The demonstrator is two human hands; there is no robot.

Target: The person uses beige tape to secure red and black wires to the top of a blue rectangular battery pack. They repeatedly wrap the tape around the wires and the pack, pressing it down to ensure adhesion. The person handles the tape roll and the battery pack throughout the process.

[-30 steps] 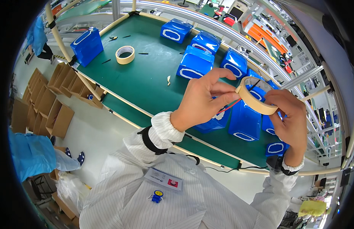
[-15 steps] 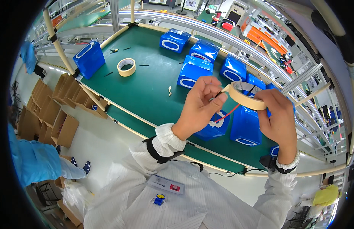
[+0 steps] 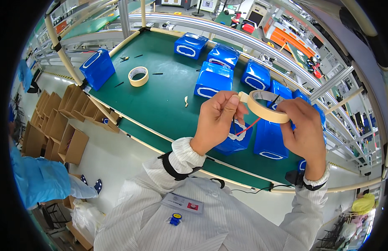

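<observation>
My right hand (image 3: 304,127) grips a roll of masking tape (image 3: 265,111) by its right side, above the table. Between the thumb and fingers of my left hand (image 3: 214,121) is the tape's free end (image 3: 243,97), drawn out a short way from the roll. Below them lies a blue-wrapped block (image 3: 231,145), like a battery pack, with a white-edged end. From it rise a red wire (image 3: 249,126) and a dark wire beside my left fingers; whether those fingers also hold the dark wire is hidden. A dark slim item shows inside the roll, near my right fingers.
More blue packs (image 3: 191,45) stand along the table's far and right side, one (image 3: 97,69) at the left corner. A second tape roll (image 3: 138,76) and small black pieces lie on the green tabletop (image 3: 160,100). Cardboard boxes (image 3: 72,144) and a person in blue (image 3: 45,180) are left.
My left hand has shifted slightly down and turned, its thumb now pointing up at the tape end. The pulled-out strip lies flatter and wider to view. The roll has barely moved.
</observation>
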